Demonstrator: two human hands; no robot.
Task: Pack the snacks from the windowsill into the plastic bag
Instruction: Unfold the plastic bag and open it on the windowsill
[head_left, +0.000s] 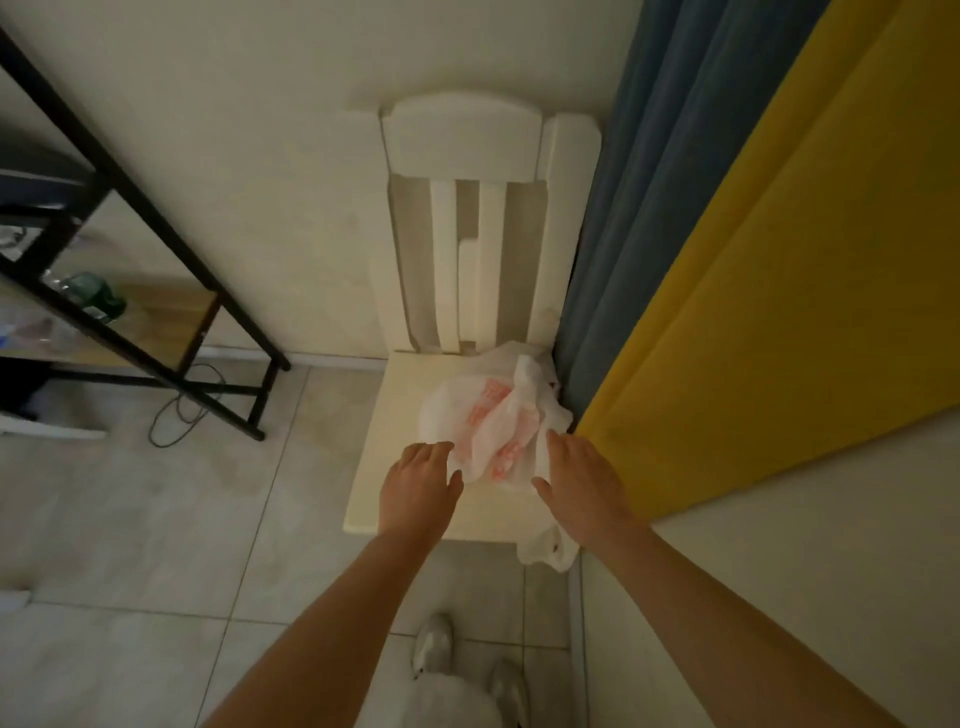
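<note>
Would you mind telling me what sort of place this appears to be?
Probably a room in a home: a cream wooden chair against the wall, blue curtain beside it, and a black-framed shelf on tiles.

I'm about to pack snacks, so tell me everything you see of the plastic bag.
The plastic bag is thin white film with red print, crumpled on the seat of the cream chair, toward its right. A fold hangs off the front. The left hand and right hand, fingers straight, reach its near edge.

Red print on the crumpled white plastic bag (488, 426) is unreadable; the black metal rack (156, 213) is cropped at the left edge.
</note>
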